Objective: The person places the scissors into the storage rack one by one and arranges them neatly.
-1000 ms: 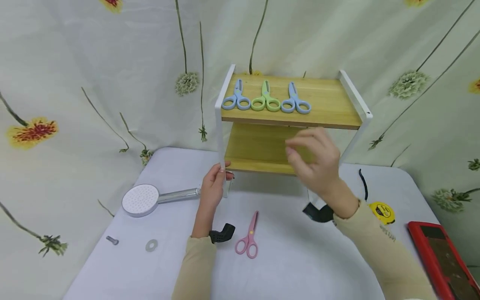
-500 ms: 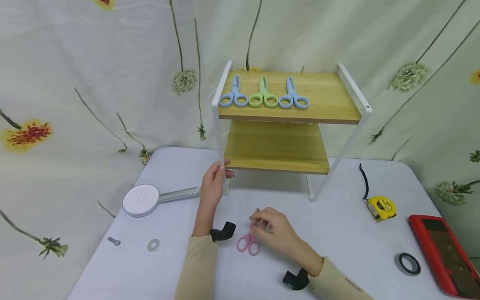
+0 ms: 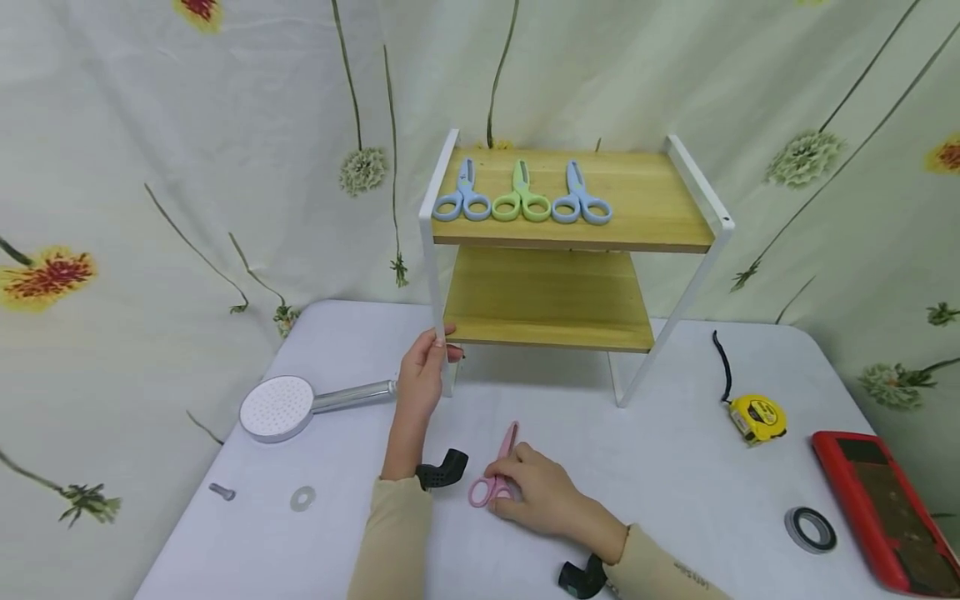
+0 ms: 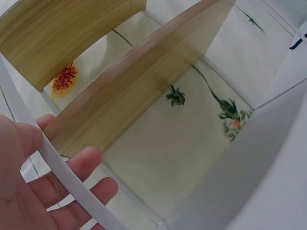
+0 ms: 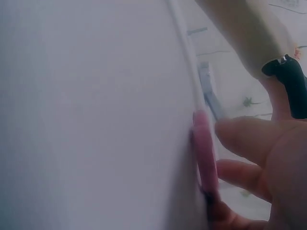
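Observation:
A two-tier shelf (image 3: 551,329) with wooden boards and a white frame stands on the table. My left hand (image 3: 422,375) grips its left front upright; in the left wrist view, the thumb and fingers lie around the white bar (image 4: 64,177). Pink scissors (image 3: 507,442) lie on the table in front of the shelf. Over their handles, my right hand (image 3: 543,492) has its fingers curled, taking hold of them; the handle (image 5: 205,153) shows against the fingertips in the right wrist view. Blue scissors (image 3: 463,196), green scissors (image 3: 521,198) and more blue scissors (image 3: 579,200) lie in a row on the top board.
A shower head (image 3: 277,408) lies left of the shelf, with a bolt (image 3: 222,492) and a washer (image 3: 302,498) nearer the front. On the right are a yellow tape measure (image 3: 757,418), a roll of black tape (image 3: 811,530) and a red case (image 3: 862,483).
My right hand has come down from in front of the shelf to the pink scissors and closed its fingers on their handles. The left hand has stayed on the upright.

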Motion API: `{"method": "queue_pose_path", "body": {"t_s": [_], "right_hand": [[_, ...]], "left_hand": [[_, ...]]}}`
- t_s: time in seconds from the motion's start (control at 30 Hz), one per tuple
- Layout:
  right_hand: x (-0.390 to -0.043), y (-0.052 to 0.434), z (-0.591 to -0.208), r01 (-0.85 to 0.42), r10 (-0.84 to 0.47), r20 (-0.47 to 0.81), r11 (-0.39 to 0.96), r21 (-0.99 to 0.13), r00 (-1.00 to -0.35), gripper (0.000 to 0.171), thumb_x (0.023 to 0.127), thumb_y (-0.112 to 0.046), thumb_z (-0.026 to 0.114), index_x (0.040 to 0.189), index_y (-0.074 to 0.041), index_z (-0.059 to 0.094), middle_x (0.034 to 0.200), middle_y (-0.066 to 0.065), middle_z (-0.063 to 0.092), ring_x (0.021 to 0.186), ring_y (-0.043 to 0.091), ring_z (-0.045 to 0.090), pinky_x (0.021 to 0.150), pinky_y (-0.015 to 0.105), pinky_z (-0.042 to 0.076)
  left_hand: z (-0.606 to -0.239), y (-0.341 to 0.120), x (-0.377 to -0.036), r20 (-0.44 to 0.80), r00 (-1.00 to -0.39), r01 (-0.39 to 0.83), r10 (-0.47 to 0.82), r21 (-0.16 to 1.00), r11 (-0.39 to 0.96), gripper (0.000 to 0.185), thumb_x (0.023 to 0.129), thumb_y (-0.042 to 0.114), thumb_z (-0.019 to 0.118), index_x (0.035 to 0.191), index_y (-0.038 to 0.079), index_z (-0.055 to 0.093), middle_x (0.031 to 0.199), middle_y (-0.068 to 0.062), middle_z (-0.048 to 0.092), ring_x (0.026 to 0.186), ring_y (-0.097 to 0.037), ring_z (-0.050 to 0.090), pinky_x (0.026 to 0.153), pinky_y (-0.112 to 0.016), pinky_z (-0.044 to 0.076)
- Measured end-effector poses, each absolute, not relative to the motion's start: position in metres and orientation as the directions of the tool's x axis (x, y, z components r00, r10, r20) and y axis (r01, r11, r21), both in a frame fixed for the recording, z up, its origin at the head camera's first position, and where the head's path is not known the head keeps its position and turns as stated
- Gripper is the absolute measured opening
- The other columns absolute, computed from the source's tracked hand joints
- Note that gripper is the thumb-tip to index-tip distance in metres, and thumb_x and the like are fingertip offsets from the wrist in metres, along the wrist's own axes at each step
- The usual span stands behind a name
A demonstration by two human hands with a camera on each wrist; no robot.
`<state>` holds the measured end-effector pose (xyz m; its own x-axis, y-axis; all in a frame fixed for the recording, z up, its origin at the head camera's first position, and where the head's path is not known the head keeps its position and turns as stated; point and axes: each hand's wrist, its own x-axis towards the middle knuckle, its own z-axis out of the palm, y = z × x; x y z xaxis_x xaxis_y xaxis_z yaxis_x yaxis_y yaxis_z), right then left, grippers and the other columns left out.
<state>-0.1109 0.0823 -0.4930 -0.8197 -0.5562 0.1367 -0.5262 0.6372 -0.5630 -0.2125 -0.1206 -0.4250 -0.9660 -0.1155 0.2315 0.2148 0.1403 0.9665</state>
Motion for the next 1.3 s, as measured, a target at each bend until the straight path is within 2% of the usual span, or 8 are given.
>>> {"method": "queue_pose_path", "body": {"t_s": [0.13, 0.3, 0.47, 0.6, 0.8, 1.0, 1.3], "right_hand": [[-0.1098, 0.0807, -0.4947, -0.543, -0.549, 0.176, 0.632, -0.553, -0.817, 0.024, 0.084, -0.032, 0.08, 0.105, -0.02, 0.075, 0.088, -0.006, 0.052, 0.072, -0.002, 0.038, 0.06, 0.015, 0.032], [-0.1097, 0.0812, -0.4932, -0.54, -0.548, 0.17, 0.639, -0.548, -0.819, 0.016, 0.084, -0.025, 0.08, 0.097, -0.02, 0.073, 0.091, -0.006, 0.054, 0.076, 0.001, 0.043, 0.062, 0.017, 0.035], [-0.1095, 0.0822, -0.4918, -0.536, -0.552, 0.145, 0.657, -0.53, -0.821, 0.021, 0.079, -0.018, 0.079, 0.097, -0.021, 0.071, 0.094, -0.005, 0.057, 0.082, 0.005, 0.048, 0.066, 0.019, 0.037], [-0.1083, 0.0817, -0.4915, -0.533, -0.549, 0.142, 0.663, -0.525, -0.823, 0.023, 0.076, -0.015, 0.078, 0.096, -0.02, 0.068, 0.09, -0.006, 0.056, 0.083, 0.006, 0.047, 0.066, 0.02, 0.036], [-0.1074, 0.0803, -0.4906, -0.522, -0.532, 0.147, 0.674, -0.523, -0.834, 0.025, 0.071, -0.012, 0.078, 0.09, -0.02, 0.064, 0.083, -0.009, 0.052, 0.08, 0.007, 0.044, 0.065, 0.02, 0.034], [-0.1092, 0.0795, -0.49, -0.485, -0.502, 0.134, 0.678, -0.553, -0.854, 0.029, 0.064, -0.011, 0.078, 0.086, -0.018, 0.059, 0.076, -0.01, 0.048, 0.074, 0.006, 0.041, 0.062, 0.019, 0.032], [-0.116, 0.0853, -0.4864, -0.463, -0.55, 0.046, 0.651, -0.601, -0.834, 0.032, 0.065, -0.014, 0.077, 0.089, -0.018, 0.056, 0.073, -0.011, 0.046, 0.065, 0.003, 0.04, 0.058, 0.018, 0.031]], "left_hand": [[-0.4252, -0.1214, -0.212, 0.231, -0.966, 0.214, -0.117, 0.966, 0.143, 0.031, 0.108, 0.01, 0.043, 0.129, 0.002, 0.064, 0.092, -0.021, 0.072, 0.085, -0.004, 0.065, 0.099, -0.038, 0.046], [-0.4263, -0.1211, -0.2129, 0.246, -0.963, 0.23, -0.109, 0.963, 0.139, 0.031, 0.108, 0.009, 0.043, 0.13, 0.0, 0.064, 0.093, -0.026, 0.071, 0.086, -0.005, 0.065, 0.1, -0.041, 0.046], [-0.4266, -0.1203, -0.214, 0.242, -0.965, 0.227, -0.106, 0.964, 0.135, 0.032, 0.108, 0.01, 0.042, 0.13, 0.001, 0.063, 0.094, -0.027, 0.07, 0.087, -0.005, 0.065, 0.101, -0.041, 0.046], [-0.4262, -0.1204, -0.2131, 0.238, -0.966, 0.223, -0.106, 0.966, 0.131, 0.031, 0.108, 0.009, 0.043, 0.129, 0.0, 0.063, 0.094, -0.027, 0.07, 0.087, -0.006, 0.066, 0.099, -0.038, 0.046], [-0.4238, -0.1199, -0.2119, 0.229, -0.967, 0.214, -0.111, 0.968, 0.134, 0.031, 0.108, 0.01, 0.043, 0.13, 0.002, 0.064, 0.094, -0.025, 0.07, 0.087, -0.007, 0.066, 0.098, -0.037, 0.046], [-0.4226, -0.1192, -0.2113, 0.207, -0.971, 0.19, -0.118, 0.972, 0.141, 0.031, 0.108, 0.011, 0.043, 0.13, 0.004, 0.064, 0.094, -0.022, 0.071, 0.088, -0.008, 0.066, 0.099, -0.043, 0.046], [-0.4221, -0.1206, -0.2107, 0.197, -0.974, 0.182, -0.115, 0.974, 0.131, 0.031, 0.108, 0.011, 0.043, 0.13, 0.003, 0.064, 0.092, -0.019, 0.071, 0.088, -0.007, 0.066, 0.1, -0.044, 0.045]]}}
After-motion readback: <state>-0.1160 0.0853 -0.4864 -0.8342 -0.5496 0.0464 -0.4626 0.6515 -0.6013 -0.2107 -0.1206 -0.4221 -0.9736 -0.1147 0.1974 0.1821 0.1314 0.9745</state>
